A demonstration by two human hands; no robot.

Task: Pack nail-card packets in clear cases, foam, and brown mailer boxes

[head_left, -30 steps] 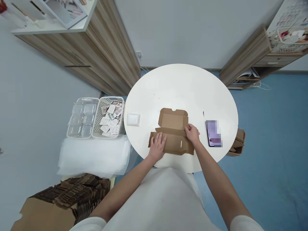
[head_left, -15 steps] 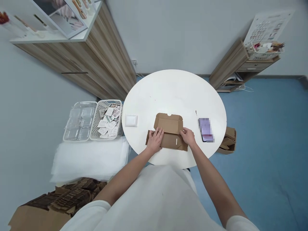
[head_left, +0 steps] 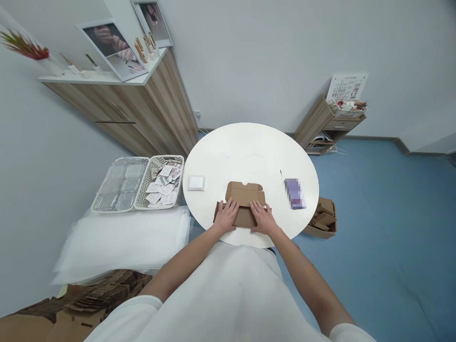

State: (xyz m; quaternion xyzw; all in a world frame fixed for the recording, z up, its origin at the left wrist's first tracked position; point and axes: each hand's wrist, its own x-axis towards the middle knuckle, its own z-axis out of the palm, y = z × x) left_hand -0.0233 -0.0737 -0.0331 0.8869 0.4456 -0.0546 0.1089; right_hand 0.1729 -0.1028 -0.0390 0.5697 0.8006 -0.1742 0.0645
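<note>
A brown cardboard box [head_left: 245, 194], partly folded with its lid flap raised toward the far side, lies near the front edge of the round white table [head_left: 245, 147]. On the left part of the box rests my left hand [head_left: 226, 216], fingers stretched forward over the fold. My right hand [head_left: 262, 218] lies on its right part, fingers spread and pressing on the cardboard. Both palms cover some of the box's near panel. Off to the left is a small white packet [head_left: 196, 183]. A phone [head_left: 295, 194], its screen blurred out, lies on the right.
Left of the table stand a white basket of small packets [head_left: 164, 183] and a basket of clear plastic cases [head_left: 123, 183], beside white sheets [head_left: 124, 237]. Stacked cardboard [head_left: 96, 294] is at lower left. A carton of cardboard pieces [head_left: 323, 218] sits right. Cabinets [head_left: 171, 99] line the wall.
My right hand has moved from the box's right corner onto its near panel, fingers now flat. My left hand stays on the box. The camera view has tilted up somewhat.
</note>
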